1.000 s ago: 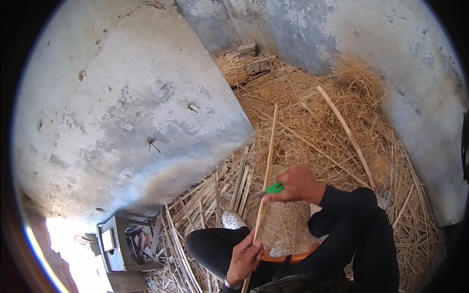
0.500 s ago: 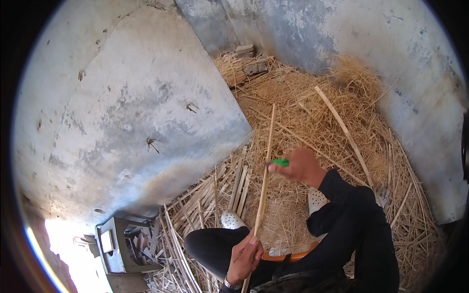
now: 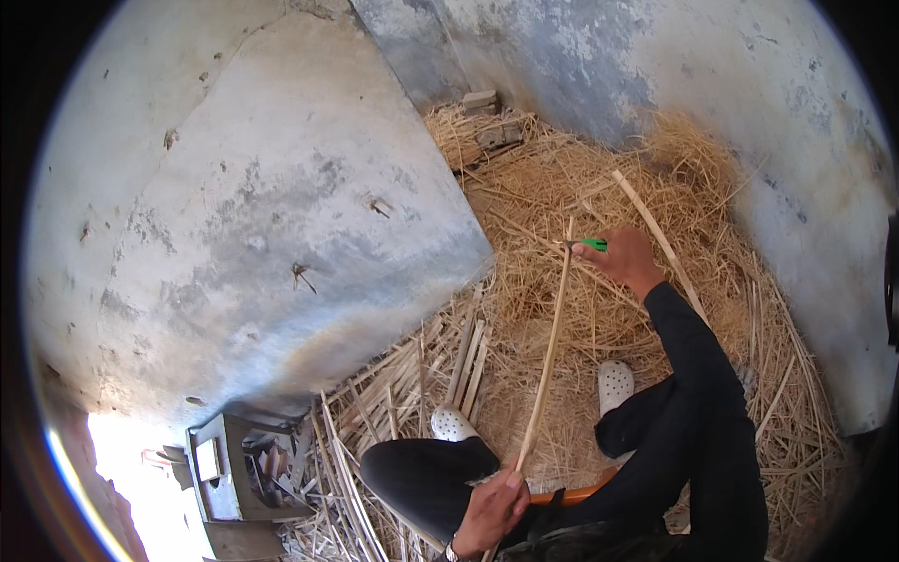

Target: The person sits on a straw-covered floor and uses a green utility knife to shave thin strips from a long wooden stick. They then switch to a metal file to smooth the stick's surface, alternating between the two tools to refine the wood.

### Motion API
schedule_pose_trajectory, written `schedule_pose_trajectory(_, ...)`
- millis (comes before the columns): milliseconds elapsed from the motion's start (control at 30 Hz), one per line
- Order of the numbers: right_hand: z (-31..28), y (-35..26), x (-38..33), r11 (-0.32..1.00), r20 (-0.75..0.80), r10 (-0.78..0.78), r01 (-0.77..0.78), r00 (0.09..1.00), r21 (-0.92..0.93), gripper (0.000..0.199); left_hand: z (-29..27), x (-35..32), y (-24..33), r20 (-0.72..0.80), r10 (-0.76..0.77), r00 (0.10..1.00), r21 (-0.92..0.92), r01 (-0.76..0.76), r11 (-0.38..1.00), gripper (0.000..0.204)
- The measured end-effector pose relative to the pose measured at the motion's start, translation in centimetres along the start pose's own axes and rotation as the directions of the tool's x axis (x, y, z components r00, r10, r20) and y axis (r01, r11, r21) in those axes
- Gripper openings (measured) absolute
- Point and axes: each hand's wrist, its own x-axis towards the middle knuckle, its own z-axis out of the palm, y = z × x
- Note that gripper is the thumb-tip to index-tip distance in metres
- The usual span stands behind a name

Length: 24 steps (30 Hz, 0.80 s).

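Note:
My left hand [image 3: 496, 508], a watch on its wrist, is closed round the near part of a long pale wooden strip [image 3: 550, 365]. The strip slants away from me, slightly to the right. Close to its far tip, my right hand [image 3: 629, 259] grips a green-handled knife [image 3: 594, 244]. The small dark blade lies at the strip's edge; whether it bites into the wood is too small to tell. My left fingers partly cover the strip, and its near end runs out at the lower edge.
Straw-like shavings [image 3: 538, 197] cover the floor. Another pale strip [image 3: 660, 229] lies on them at right. Split sticks [image 3: 468, 361] lie along the left wall [image 3: 281, 187]. A wooden cabinet [image 3: 225, 478] stands lower left. My white clogs [image 3: 615, 384] are on the shavings.
My right hand has slid the knife away from me along the strip, from about mid-length to near the far tip. The strip and my left hand have shifted right.

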Motion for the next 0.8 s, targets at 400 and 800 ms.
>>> schedule_pose_trajectory(400, -4.1, -8.3, -5.8, 0.971, 0.157, -0.17, 0.138, 0.973, 0.193, 0.078, -3.1, 2.4, -0.7, 0.065, 0.058, 0.996, -0.434, -0.024, 0.9, 0.041)
schedule_pose_trajectory(800, -1.3, -12.0, -8.5, 0.894, 0.012, -0.425, 0.417, 0.905, 0.162, 0.082, -2.1, 2.5, 0.5, 0.183, 0.132, 0.974, -0.632, 0.014, 0.774, 0.052)
